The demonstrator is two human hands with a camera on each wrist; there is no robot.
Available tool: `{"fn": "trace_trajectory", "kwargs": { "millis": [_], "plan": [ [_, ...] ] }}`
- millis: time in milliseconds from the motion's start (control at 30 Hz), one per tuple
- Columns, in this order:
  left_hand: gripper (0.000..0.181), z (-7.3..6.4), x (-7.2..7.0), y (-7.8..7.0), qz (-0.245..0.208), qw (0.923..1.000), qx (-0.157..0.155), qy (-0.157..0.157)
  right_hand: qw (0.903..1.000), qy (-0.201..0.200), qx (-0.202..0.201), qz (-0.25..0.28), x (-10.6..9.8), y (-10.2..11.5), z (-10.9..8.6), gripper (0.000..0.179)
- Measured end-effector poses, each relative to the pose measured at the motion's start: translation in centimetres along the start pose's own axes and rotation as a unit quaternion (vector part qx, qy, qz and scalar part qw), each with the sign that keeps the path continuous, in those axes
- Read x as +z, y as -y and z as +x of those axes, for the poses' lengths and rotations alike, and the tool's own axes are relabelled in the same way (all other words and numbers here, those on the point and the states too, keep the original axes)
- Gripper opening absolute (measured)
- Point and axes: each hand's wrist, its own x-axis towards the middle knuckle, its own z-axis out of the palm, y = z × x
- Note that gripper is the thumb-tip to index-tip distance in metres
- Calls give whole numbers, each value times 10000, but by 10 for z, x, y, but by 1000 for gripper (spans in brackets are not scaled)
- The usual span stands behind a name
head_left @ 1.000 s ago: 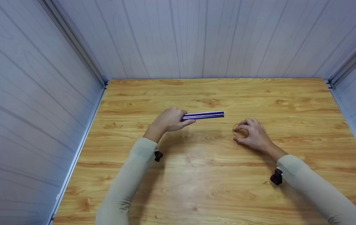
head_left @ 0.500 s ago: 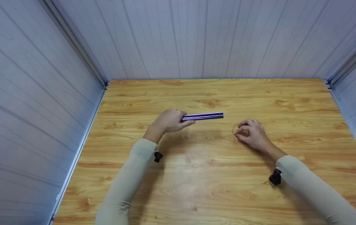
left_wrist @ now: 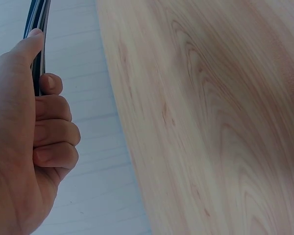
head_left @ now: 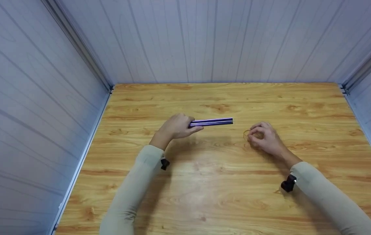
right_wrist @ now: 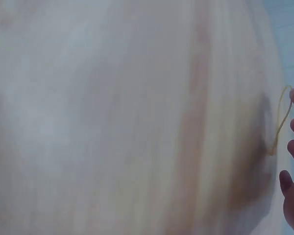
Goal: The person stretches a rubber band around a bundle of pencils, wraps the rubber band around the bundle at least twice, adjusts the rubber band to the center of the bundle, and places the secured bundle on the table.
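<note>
My left hand (head_left: 177, 125) grips several slim, glossy purple sticks (head_left: 213, 121) by one end, with the thumb laid along them. They point right, side by side, above the table. In the left wrist view the fingers (left_wrist: 56, 132) curl in below the dark sticks (left_wrist: 37, 14). To the right, my right hand (head_left: 268, 140) pinches a thin yellow-orange rubber band (head_left: 244, 134) between its fingertips, apart from the sticks' free ends. The right wrist view has the rubber band (right_wrist: 279, 117) hanging as a narrow loop from the fingertips at the right edge.
A wood-grain table (head_left: 198, 195) lies under both hands. Pale panelled walls (head_left: 198, 42) close in the back and both sides. A small dark wrist camera (head_left: 165, 164) sits at the left cuff, and another dark wrist camera (head_left: 289, 183) at the right.
The right hand's thumb and fingers have come together on the rubber band, which was spread as a rounder loop between them. That hand has shifted slightly right. The left hand barely moves.
</note>
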Motion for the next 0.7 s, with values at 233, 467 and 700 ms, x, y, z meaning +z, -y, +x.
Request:
{"fn": "trace_trajectory", "kwargs": {
  "millis": [233, 467, 700],
  "plan": [
    [53, -3, 1, 2, -75, 9999, -65, 29, 9976, -419, 339, 430, -19, 17, 13, 9],
    [53, -3, 1, 3, -41, 10000, -52, 34, 9914, -773, 319, 1006, -32, 25, 24, 13],
    [53, -4, 1, 3, -31, 9999, -81, 88, 9524, -990, 631, 2813, -33, 33, 31, 17]
  ]
}}
